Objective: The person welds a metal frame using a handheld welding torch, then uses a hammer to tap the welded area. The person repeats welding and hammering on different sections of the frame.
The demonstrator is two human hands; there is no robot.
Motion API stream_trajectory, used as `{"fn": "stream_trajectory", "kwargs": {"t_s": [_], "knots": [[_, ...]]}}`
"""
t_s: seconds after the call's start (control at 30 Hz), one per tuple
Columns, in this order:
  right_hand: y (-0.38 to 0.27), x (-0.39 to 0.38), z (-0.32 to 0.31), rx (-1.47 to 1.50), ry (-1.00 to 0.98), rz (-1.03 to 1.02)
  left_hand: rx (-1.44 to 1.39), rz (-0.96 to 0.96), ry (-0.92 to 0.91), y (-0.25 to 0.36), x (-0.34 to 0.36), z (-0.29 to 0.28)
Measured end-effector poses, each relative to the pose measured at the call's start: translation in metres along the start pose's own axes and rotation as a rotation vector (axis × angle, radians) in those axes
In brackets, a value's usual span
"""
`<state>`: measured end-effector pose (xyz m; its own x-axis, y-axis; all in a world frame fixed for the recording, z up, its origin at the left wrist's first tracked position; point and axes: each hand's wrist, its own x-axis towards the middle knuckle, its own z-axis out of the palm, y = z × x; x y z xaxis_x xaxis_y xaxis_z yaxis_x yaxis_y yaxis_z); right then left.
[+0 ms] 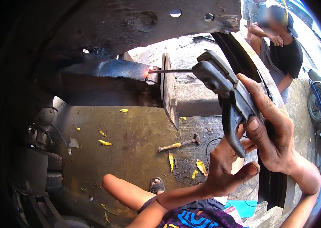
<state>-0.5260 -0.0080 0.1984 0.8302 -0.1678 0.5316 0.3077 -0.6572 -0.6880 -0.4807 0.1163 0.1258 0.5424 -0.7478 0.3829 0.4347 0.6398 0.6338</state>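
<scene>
My right hand [272, 129] grips a dark welding electrode holder [215, 78], its thumb along the side and its index finger over the top. A thin welding rod [173, 71] juts left from the jaws. Its tip meets a glowing orange spot at the end of a steel bar [124, 69]. Lower down, my left hand [227, 165] is curled against the holder beside its curved lever [231, 125]. The left thumb stands apart, while the other fingers are partly hidden behind the holder and right hand. An upright metal plate [168, 89] stands just right of the glowing spot.
A heavy steel beam [130, 26] spans overhead. On the concrete floor lie a hammer [179, 145], dark cable [209, 146] and yellow leaves [105, 143]. A curved steel channel [272, 178] stands beside my right arm. Another person [285, 53] crouches at upper right, near a motorcycle wheel [318, 102].
</scene>
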Motion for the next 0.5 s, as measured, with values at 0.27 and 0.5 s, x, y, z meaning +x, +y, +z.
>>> {"fn": "stream_trajectory", "kwargs": {"t_s": [0.27, 0.5], "knots": [[-0.0001, 0.0050, 0.0005, 0.045, -0.001, 0.002, 0.014, 0.017, -0.028, -0.0031, 0.0029, -0.0057], [-0.0014, 0.0099, -0.0017, -0.027, -0.017, -0.019, -0.008, 0.005, -0.027, 0.0007, 0.0035, -0.0047]]}}
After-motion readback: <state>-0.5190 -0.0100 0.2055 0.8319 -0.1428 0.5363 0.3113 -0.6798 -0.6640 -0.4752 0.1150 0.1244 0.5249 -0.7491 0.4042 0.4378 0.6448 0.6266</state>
